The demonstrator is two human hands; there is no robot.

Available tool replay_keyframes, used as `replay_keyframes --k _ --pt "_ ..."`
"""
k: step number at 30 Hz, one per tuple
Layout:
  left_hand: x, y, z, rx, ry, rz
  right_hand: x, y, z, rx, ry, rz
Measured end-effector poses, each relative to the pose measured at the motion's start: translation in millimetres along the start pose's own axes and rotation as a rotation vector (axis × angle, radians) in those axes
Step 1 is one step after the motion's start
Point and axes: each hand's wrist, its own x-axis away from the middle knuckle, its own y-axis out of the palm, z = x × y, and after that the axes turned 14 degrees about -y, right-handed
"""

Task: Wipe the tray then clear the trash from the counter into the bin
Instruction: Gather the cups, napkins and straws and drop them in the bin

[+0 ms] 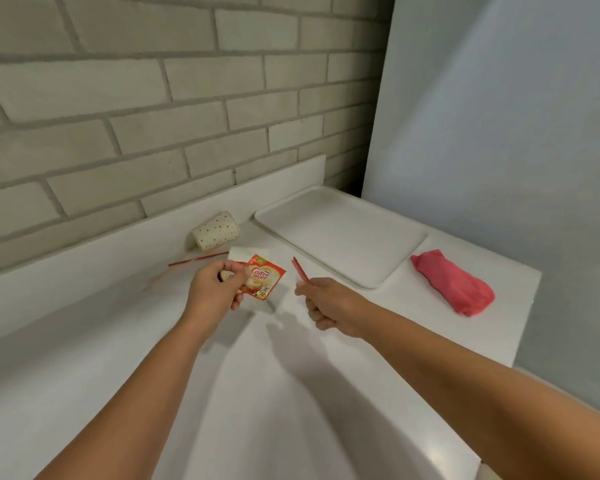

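Seemingly, left hand's (215, 289) sachet (262, 277) reads "Coffee mate".

Bare room was left on the near part of the smooth white counter (291, 410). Farther back, the way was blocked by a flat white plastic tray (343, 233), a tipped dotted paper cup (217, 230) and a folded pink cloth (452, 287).
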Motion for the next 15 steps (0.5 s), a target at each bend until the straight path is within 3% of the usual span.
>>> replay_keyframes --k 4,11,15 --pt "27.9 62.2 4.8 -0.05 0.059 -0.113 36.7 -32.7 0.4 -0.285 0.0 0.138" --pt "95.6 161.2 3.1 -0.07 0.174 -0.289 103.2 -93.9 17.3 -0.306 -0.053 0.25" --pt "139.6 212.5 2.9 -0.12 0.155 -0.404 150.7 -145.8 33.7 -0.314 -0.045 0.329"
